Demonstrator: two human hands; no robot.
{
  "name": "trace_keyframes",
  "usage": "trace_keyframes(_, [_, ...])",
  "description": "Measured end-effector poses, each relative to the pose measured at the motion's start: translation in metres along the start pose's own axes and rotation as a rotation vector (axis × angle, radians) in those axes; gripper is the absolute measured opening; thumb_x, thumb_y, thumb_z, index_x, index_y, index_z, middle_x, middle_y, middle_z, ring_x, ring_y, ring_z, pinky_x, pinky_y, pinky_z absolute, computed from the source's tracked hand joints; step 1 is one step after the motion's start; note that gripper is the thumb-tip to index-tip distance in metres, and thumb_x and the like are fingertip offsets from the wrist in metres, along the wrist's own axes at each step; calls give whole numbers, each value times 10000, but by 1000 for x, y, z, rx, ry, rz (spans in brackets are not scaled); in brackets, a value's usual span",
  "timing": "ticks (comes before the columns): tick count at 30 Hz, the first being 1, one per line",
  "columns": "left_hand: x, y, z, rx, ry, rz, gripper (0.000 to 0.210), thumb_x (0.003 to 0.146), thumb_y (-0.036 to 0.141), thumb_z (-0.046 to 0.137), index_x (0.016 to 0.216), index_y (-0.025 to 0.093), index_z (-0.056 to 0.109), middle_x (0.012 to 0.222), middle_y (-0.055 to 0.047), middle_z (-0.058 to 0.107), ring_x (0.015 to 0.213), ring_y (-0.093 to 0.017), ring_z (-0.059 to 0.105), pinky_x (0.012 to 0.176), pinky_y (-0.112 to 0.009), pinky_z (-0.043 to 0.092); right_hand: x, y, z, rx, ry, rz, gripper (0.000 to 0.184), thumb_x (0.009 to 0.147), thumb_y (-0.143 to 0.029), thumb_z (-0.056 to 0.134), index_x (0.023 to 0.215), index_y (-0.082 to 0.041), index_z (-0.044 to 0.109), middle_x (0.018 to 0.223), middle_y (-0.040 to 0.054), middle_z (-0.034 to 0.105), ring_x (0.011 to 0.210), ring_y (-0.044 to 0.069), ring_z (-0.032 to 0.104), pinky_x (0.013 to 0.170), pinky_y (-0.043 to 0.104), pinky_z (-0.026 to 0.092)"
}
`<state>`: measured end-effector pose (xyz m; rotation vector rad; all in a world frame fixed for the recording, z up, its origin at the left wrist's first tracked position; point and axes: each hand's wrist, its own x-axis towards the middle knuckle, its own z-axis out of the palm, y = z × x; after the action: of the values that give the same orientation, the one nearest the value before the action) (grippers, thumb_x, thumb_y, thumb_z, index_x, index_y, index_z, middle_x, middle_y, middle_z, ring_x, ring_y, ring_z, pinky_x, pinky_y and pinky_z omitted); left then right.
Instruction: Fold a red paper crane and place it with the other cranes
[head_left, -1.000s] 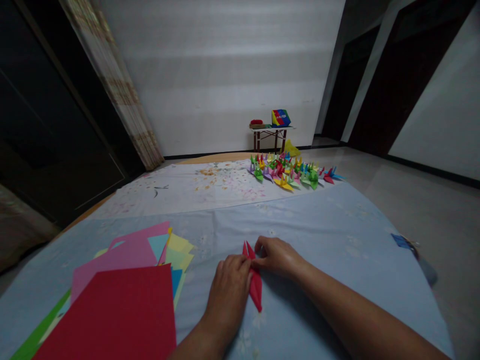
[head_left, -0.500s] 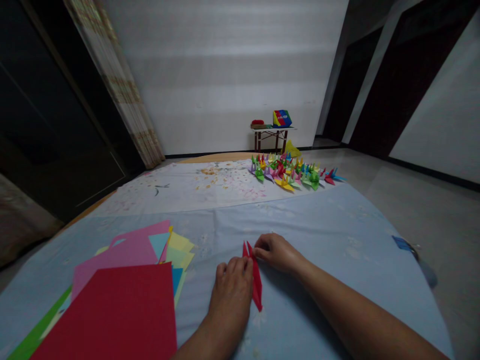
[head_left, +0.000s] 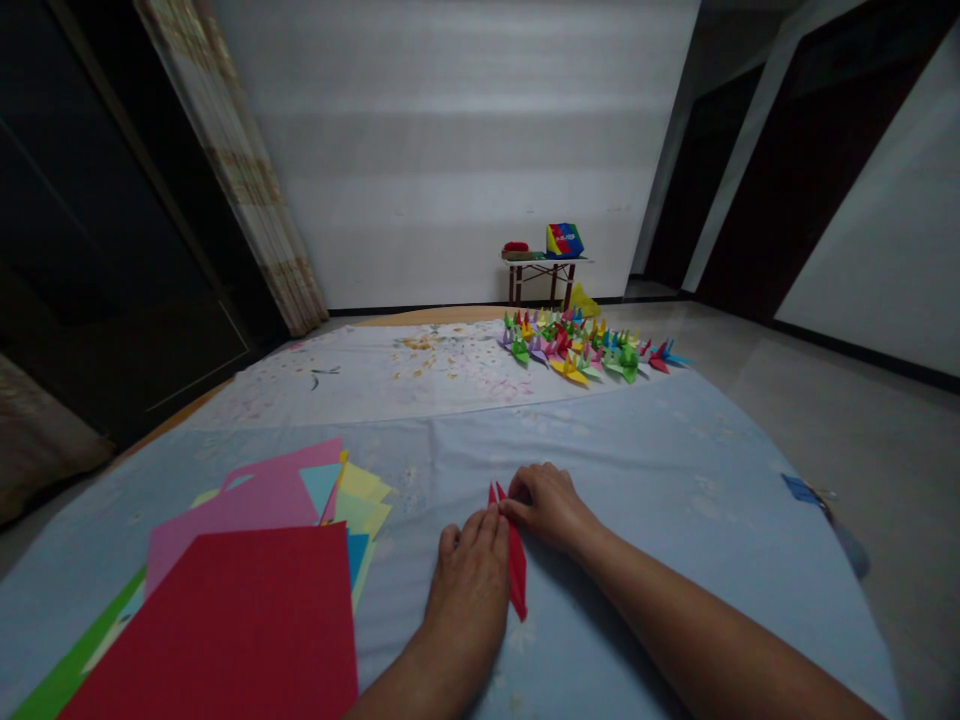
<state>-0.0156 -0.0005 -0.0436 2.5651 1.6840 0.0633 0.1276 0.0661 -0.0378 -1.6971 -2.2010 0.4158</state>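
Note:
A narrow red folded paper (head_left: pixel 517 575) lies on the light blue cloth, its split end with two thin points facing away from me. My left hand (head_left: pixel 472 570) rests over its left side, fingers close together and holding it down against the cloth. From the right, my right hand (head_left: pixel 546 502) pinches the paper's edge between thumb and forefinger, just below the two points. Part of the paper's middle is hidden under my left fingers.
Left of my hands lies a pile of coloured paper, with a red sheet (head_left: pixel 225 620) on top and a pink sheet (head_left: pixel 240 510) behind. Many folded paper cranes (head_left: pixel 577 345) stand at the table's far right. A blue object (head_left: pixel 801 488) sits at the right edge.
My right thumb and forefinger have shifted slightly left along the paper, and my left fingers have edged up towards them. The paper stays in place. The view has moved slightly.

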Motion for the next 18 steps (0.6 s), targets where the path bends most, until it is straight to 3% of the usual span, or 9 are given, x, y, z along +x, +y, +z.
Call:
trace_keyframes(11, [-3, 1, 3, 39, 29, -8, 511, 831, 56, 274, 1329, 119, 375, 1376, -134, 405, 1247, -271, 354, 1001, -493, 258, 6, -4, 5, -29, 4, 35, 255, 767, -446, 548, 765, -205, 633, 798, 33, 637, 816, 198, 508, 673, 293, 260])
trace_keyframes(18, [-2, 2, 4, 21, 9, 0, 519, 831, 41, 261, 1338, 103, 350, 1398, -129, 372, 1255, -260, 341, 1000, -497, 261, 14, -5, 9, -47, 1, 34, 186, 781, -379, 554, 772, -208, 625, 839, 30, 643, 849, 198, 511, 690, 295, 261])
